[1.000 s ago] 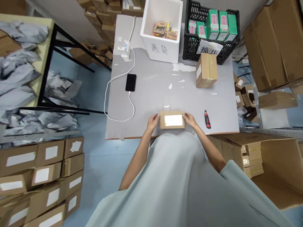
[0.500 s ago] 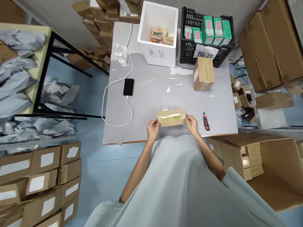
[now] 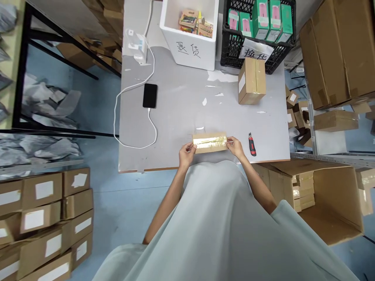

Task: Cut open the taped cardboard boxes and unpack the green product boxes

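Head view: box lies between the two hands, at the near side of the table, directly in front of the person's body. Long axis runs left to right, roughly parallel to the table's near edge, right end slightly farther off; shiny tape follows the same axis along the face turned up. Left hand at the left end, fingers curled, thumb and fingertips pinching the end; right hand at the right end, likewise part-closed and gripping. Neither hand is nearer: both touch, one per short end. Whether the box bears on the table or is held just off it, cannot tell. Knife lies to the right of the right hand, near but apart; carton stands well beyond, farther back on the right.
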Tool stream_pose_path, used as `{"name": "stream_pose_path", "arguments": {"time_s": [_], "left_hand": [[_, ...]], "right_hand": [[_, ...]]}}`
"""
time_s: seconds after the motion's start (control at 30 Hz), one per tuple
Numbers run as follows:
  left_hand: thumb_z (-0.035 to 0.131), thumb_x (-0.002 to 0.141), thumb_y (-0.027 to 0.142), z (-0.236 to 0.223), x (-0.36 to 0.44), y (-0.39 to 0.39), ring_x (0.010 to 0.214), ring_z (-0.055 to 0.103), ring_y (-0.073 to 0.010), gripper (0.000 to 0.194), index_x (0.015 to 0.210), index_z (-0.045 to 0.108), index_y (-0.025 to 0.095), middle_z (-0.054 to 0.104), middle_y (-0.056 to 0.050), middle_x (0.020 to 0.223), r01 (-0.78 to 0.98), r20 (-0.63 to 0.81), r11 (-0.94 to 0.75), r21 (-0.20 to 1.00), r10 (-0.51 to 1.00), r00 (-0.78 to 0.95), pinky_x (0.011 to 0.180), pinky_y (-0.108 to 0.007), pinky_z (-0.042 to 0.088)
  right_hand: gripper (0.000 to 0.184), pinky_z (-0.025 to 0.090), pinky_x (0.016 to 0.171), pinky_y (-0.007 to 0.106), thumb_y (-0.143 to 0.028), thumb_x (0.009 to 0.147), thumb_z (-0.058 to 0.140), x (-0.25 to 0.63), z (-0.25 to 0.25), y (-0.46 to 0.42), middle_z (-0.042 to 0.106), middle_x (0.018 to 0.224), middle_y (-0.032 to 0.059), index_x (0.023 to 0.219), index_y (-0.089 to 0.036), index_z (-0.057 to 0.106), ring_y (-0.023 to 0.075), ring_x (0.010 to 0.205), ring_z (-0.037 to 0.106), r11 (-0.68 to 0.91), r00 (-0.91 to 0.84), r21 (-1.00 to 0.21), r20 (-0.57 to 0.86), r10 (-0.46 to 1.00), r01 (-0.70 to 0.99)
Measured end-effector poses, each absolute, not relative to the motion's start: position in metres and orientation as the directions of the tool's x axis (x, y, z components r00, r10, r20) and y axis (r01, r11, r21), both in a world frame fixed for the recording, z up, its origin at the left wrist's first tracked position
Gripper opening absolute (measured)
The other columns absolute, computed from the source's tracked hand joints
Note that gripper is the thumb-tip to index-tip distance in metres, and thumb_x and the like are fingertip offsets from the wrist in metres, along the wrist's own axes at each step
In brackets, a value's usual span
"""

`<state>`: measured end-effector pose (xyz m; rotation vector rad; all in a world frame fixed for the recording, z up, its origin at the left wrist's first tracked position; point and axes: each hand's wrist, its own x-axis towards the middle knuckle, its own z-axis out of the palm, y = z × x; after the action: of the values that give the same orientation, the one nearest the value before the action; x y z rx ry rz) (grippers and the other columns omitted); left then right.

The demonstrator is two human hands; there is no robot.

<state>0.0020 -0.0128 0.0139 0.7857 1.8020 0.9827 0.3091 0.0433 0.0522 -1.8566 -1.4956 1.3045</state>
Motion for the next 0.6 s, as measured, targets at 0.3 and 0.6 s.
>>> {"name": "stream_pose_path", "arguments": {"time_s": [0.3,0.6], "left_hand": [[0.091,0.084,0.053,0.016,0.001,-0.014,0.107,0.079,-0.029,0.055,0.124,0.082,0.016,0.083,-0.016,0.125,0.086,-0.446,0.502,0.861,0.824,-0.349,0.1,-0.046,0.067],[0.082,0.096,0.061,0.037,0.01,-0.023,0.121,0.08,-0.0318,0.058,0.134,0.083,0.017,0.081,-0.019,0.137,0.16,-0.409,0.474,0.866,0.855,-0.319,0.11,-0.049,0.066]], "right_hand": [[0.031,0.07,0.104,0.044,-0.025,0.098,0.072,0.311,0.046,0.038,0.087,0.13,0.0093,0.127,-0.023,0.081,0.0262,0.102,0.087,-0.38,-0.036,-0.791,-0.45,0.892,0.48],[0.034,0.07,0.106,0.048,-0.027,0.096,0.072,0.316,0.037,0.032,0.088,0.13,0.0099,0.127,-0.024,0.084,0.0286,0.103,0.088,-0.378,-0.011,-0.816,-0.425,0.905,0.436]]}}
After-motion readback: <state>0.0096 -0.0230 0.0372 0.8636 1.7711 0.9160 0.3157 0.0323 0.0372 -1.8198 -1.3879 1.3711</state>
